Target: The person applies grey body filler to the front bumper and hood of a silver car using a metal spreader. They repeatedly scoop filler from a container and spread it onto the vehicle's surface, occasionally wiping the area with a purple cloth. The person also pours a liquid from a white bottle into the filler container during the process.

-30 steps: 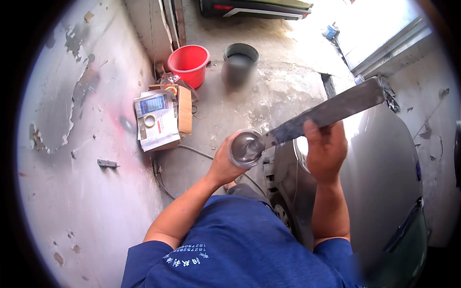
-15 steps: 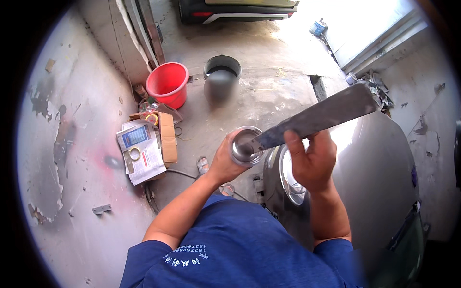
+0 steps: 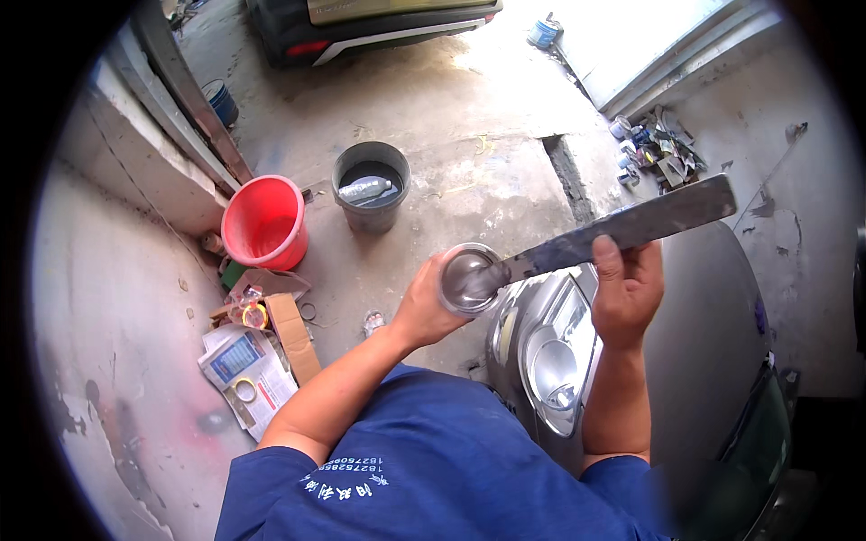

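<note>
My left hand [image 3: 428, 307] is wrapped round a round cup [image 3: 448, 302] with a shiny rim, tilted so that its mouth shows. Grey, paint-like liquid [image 3: 469, 278] lies inside. In my right hand [image 3: 629, 293] is a long, flat grey paddle [image 3: 622, 225], smeared with grey, gripped with the thumb on its upper face. Its narrow end dips into the cup's mouth, and its wide end points up to the right. Both hands are over the floor and the front corner of a grey car, beside its headlight [image 3: 555, 365].
A grey car hood [image 3: 686, 361] fills the lower right. Ahead stand a dark bucket [image 3: 372, 185] holding liquid and a bottle, and a red bucket [image 3: 266, 225]. Newspaper [image 3: 248, 370] and a cardboard box lie left by the wall. Another car [image 3: 370, 27] stands at the back.
The view has shifted, bringing more of the headlight and the right-hand clutter into sight. The paddle has moved slightly right in the picture; its end stays in the cup.
</note>
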A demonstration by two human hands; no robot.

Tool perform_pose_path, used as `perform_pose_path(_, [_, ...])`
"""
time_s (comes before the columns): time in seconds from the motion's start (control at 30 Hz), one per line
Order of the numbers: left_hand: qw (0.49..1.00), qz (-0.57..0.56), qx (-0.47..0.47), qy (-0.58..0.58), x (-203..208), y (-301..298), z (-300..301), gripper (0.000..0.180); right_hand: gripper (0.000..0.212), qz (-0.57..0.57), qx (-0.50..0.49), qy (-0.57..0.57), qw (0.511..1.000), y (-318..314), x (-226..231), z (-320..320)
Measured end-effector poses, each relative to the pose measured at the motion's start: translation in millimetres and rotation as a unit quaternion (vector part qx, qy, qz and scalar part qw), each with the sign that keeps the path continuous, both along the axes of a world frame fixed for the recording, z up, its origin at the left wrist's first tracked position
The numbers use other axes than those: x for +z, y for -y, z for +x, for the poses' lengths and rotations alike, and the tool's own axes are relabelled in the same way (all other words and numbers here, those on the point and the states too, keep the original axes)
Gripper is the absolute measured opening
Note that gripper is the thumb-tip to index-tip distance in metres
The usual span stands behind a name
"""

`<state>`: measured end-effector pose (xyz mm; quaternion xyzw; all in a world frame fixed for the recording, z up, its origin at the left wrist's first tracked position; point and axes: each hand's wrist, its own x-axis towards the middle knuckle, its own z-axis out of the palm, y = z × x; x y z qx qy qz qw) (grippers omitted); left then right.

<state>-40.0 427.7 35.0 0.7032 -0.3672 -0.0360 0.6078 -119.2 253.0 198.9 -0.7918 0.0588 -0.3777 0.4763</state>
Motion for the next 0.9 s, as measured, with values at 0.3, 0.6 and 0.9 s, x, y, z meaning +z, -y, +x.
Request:
perform_pose_path(0.3, [0.998,0.029,-0.052,-0.005,4,54,104,0.077,0.015,-0.168,0.035,-0.073,0.982,46,5,76])
perform_pose_path(0.6, [0.994,0.034,-0.099,-0.009,-7,161,182,0.076,0.016,-0.132,-0.052,-0.062,0.988,148,-27,139])
perform_pose_path(0.9, [0.994,0.049,-0.097,-0.021,5,290,235,0.075,0.017,-0.054,-0.070,-0.006,0.996,241,10,190])
